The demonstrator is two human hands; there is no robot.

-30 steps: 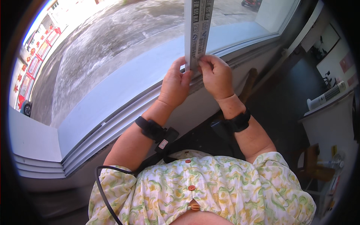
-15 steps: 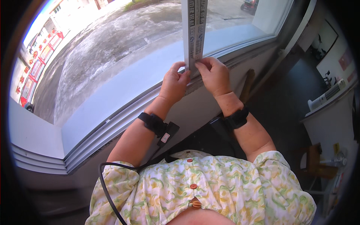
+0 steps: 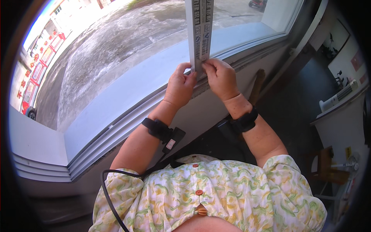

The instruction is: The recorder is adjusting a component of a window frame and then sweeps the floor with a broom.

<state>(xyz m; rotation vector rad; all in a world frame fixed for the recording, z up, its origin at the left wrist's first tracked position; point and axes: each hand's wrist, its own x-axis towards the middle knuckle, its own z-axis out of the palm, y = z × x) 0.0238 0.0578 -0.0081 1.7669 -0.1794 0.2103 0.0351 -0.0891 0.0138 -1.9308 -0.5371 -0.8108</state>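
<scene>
Grip: left hand (image 3: 179, 87) and right hand (image 3: 222, 79), fingers pinching opposite edges of strip (image 3: 203, 42)
Strip: 12 o'clock, upright; presumably light, stiff, slick-faced; best held low
Window track (image 3: 123, 125): 8 to 2 o'clock
Courtyard (image 3: 104, 65): 11 o'clock

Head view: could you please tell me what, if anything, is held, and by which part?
The window post, low down: the left hand grips its left edge; the right hand pinches at its right edge.
</scene>
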